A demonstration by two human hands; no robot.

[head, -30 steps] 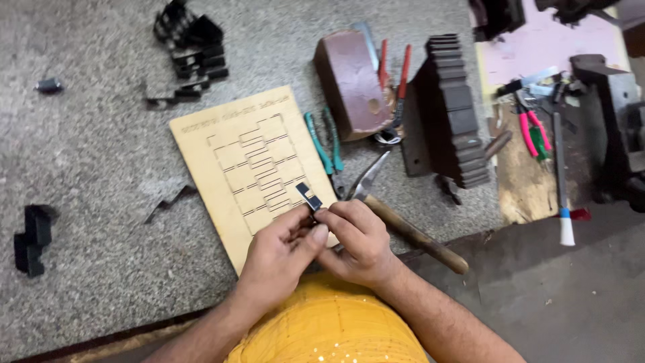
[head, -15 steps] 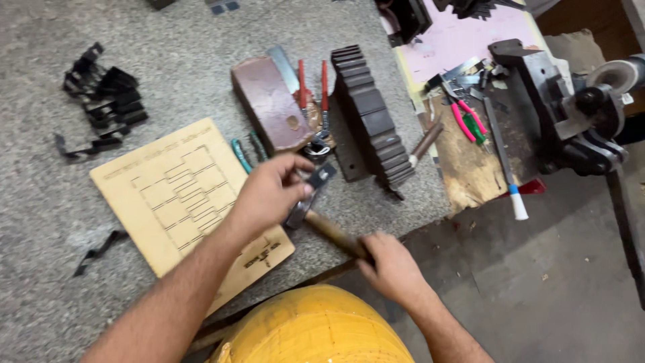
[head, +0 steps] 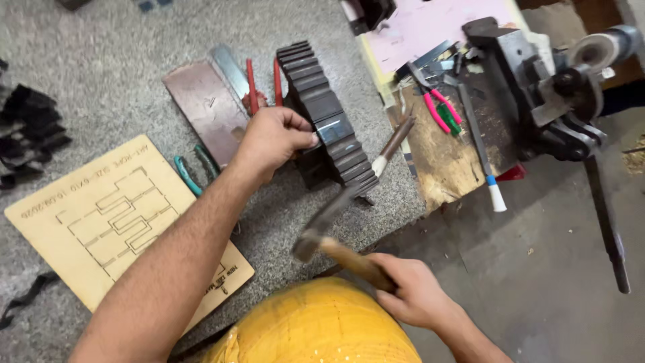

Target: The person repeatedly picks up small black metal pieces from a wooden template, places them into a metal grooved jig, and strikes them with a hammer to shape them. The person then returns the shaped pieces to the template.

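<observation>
A: How many hammers are counted on the bench?
B: One hammer [head: 339,235] is counted, with a wooden handle

A: And ridged blocks?
B: One dark ridged metal block [head: 329,121] is seen

A: Wooden boards?
B: One cut wooden board [head: 114,222] is counted

A: What about hand tools with coloured handles?
B: One pair with red handles [head: 262,81], one with teal handles [head: 191,168] and one with pink handles [head: 440,107] are counted; three pairs in all

A: Anything else?
B: One bench vise [head: 544,87] and one flat brown block [head: 205,107] are counted. The black pieces [head: 27,131] at the left edge cannot be counted exactly

A: And hands?
B: Two are seen, the left hand [head: 275,138] and the right hand [head: 416,292]
</observation>
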